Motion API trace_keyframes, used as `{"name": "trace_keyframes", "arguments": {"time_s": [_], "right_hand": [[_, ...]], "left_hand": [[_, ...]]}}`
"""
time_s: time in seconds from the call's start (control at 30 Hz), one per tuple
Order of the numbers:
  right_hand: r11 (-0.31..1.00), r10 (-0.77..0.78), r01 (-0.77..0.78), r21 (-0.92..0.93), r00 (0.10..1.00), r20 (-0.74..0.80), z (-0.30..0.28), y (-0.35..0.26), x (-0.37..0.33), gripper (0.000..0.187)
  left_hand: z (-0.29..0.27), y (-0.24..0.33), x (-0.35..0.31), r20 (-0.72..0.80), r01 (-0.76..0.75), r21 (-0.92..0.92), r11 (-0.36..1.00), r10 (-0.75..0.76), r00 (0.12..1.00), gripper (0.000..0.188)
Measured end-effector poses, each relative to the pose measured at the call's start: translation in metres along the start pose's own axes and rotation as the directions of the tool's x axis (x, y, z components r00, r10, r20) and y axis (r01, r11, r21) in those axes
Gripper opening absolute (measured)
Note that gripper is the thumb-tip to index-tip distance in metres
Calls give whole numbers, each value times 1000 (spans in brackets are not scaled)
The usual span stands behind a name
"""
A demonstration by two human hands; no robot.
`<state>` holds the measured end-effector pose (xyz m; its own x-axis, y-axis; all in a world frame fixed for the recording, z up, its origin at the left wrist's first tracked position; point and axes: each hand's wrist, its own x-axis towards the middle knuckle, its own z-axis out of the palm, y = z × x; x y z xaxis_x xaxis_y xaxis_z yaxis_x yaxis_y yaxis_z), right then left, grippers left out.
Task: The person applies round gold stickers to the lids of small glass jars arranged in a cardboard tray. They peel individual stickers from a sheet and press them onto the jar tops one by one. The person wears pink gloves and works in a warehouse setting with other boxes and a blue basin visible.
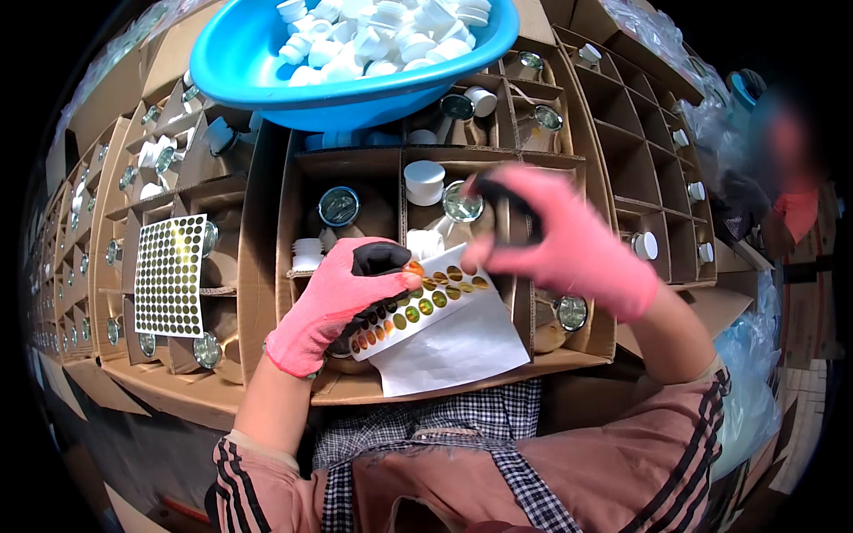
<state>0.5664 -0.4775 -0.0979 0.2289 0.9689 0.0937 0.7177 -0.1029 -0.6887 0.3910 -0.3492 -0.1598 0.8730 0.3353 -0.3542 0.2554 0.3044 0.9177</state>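
My left hand [329,298], in a pink glove with dark fingertips, pinches a strip of shiny gold round stickers [413,314] over the divided carton. A white paper part [449,355] of the sheet hangs below the gold rows. My right hand [582,244], gloved the same way and blurred by motion, is raised at the strip's right end. Its thumb and forefinger are spread apart, with nothing visible between them. Behind the hands, a glass bottle [338,206] with an open mouth stands in its compartment. White stoppers [425,182] lie beside another bottle mouth [463,202].
A blue basin [355,105] heaped with white stoppers [391,40] rests across the carton's far side. To the left, a full sticker sheet [169,275] lies over another carton of bottles. One more divided carton [613,115] stands right. Another person [791,169] is at the far right.
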Motion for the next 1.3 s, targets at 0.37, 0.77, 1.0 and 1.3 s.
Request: {"name": "trace_keyframes", "arguments": {"time_s": [0.37, 0.77, 1.0, 1.3], "right_hand": [[960, -195, 187, -207, 981, -20, 29, -22, 8, 24], [833, -426, 454, -315, 891, 156, 36, -11, 15, 18], [958, 75, 95, 269, 824, -561, -64, 110, 82, 27], [529, 187, -290, -797, 956, -224, -82, 229, 185, 30]], "left_hand": [[-7, 6, -11, -102, -43, 188, 981, 63, 993, 31], [-5, 6, -7, -15, -84, 175, 981, 88, 996, 13], [-9, -5, 0, -110, -86, 247, 965, 116, 987, 22], [-16, -10, 10, -63, 42, 249, 968, -27, 998, 18]]}}
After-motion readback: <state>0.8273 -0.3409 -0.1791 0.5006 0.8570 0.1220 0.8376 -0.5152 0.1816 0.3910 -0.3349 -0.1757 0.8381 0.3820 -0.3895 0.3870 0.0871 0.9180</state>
